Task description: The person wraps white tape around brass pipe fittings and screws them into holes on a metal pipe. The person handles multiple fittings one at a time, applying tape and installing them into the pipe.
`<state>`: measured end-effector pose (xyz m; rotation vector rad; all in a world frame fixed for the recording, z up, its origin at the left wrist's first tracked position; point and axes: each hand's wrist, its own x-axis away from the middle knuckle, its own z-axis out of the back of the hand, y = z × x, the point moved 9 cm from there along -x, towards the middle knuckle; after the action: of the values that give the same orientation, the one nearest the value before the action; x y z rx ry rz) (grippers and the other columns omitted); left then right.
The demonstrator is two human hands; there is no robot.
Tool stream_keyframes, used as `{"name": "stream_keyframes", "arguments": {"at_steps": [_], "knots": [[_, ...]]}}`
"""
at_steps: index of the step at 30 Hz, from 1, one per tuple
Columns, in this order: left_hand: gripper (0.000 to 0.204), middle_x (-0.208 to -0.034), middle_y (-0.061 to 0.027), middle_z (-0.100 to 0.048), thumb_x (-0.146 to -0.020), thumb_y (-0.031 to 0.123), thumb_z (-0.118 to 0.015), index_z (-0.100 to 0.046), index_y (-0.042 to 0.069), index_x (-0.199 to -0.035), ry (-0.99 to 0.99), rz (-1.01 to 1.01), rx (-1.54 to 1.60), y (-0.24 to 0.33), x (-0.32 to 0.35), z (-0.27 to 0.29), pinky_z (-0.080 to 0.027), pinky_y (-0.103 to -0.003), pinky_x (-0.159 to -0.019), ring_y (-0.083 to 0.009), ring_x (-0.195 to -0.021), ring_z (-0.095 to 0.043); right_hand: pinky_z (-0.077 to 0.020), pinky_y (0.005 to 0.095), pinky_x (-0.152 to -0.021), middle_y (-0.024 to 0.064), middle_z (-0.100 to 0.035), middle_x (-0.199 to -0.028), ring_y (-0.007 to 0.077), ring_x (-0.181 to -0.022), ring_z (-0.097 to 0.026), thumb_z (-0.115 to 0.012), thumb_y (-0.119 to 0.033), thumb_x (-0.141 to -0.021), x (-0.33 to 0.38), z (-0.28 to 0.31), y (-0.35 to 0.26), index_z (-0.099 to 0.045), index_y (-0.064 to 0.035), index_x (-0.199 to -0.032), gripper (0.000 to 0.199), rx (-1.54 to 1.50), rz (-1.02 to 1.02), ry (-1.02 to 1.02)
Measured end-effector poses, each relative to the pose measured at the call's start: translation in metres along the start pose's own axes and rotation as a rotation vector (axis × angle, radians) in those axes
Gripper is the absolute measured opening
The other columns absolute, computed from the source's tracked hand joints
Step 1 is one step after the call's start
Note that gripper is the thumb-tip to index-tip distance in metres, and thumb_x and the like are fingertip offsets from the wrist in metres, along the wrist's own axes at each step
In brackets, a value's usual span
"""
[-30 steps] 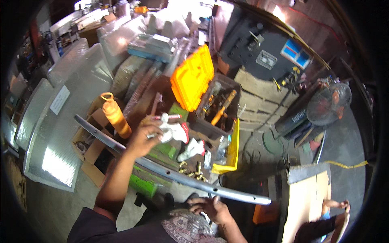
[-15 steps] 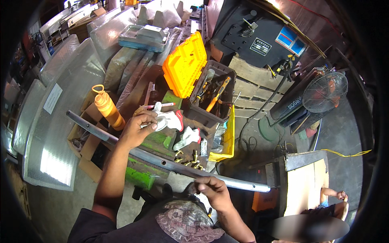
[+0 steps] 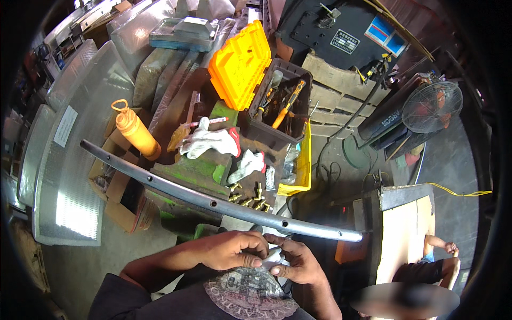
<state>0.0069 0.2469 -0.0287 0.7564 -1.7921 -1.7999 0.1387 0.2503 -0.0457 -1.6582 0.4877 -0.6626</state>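
Note:
Close to my chest, my left hand point(image 3: 237, 250) and my right hand point(image 3: 298, 262) meet with bent fingers. Between them is a small, soft-looking white thing point(image 3: 273, 257), pinched from both sides; its kind is partly hidden by the fingers. Just beyond my hands a long grey metal bar point(image 3: 181, 194) with several holes along it runs from left to right, in front of the workbench. Past the bar lie several brass fittings point(image 3: 249, 201), a small white packet point(image 3: 270, 178) and two white work gloves point(image 3: 210, 141) point(image 3: 248, 165) with red cuffs.
An opened toolbox point(image 3: 269, 133) with an orange lid holds tools, beside a yellow bin point(image 3: 304, 170). An orange bottle point(image 3: 137, 136) stands near a cardboard box point(image 3: 120, 200) at left. At right are a fan point(image 3: 432, 106) and a person point(image 3: 450, 266) by a cardboard-topped table point(image 3: 400, 240).
My left hand has come back from beside the gloves, across the bar, to meet my right hand at my chest. Both now grip the white thing. The view has shifted slightly.

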Motion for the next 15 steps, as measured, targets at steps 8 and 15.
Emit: {"name": "stream_keyframes", "arguments": {"at_steps": [8,15], "knots": [[0.022,-0.102,-0.0148,-0.066,-0.095,0.021,-0.068,-0.065,0.002,-0.105,0.181,0.096,-0.256,-0.076,-0.012,-0.01,-0.051,-0.04,-0.09,-0.0306,-0.101,-0.066,-0.0482,0.0319,-0.097,0.02,-0.06,-0.137,0.0172,-0.114,-0.059,-0.077,-0.022,-0.092,0.021,0.024,0.07,-0.064,0.0088,-0.125,0.047,-0.016,-0.366,0.166],[0.031,-0.102,-0.0213,-0.068,-0.087,0.019,-0.073,-0.064,0.002,-0.111,0.516,0.242,-0.935,-0.165,-0.048,0.027,-0.053,-0.047,-0.083,-0.0375,-0.097,-0.067,-0.0542,0.0293,-0.073,0.0094,-0.073,-0.09,0.0144,-0.081,-0.066,-0.08,-0.039,-0.089,0.092,0.106,0.189,-0.072,0.0077,-0.112,0.052,-0.235,-0.437,0.769]]}}
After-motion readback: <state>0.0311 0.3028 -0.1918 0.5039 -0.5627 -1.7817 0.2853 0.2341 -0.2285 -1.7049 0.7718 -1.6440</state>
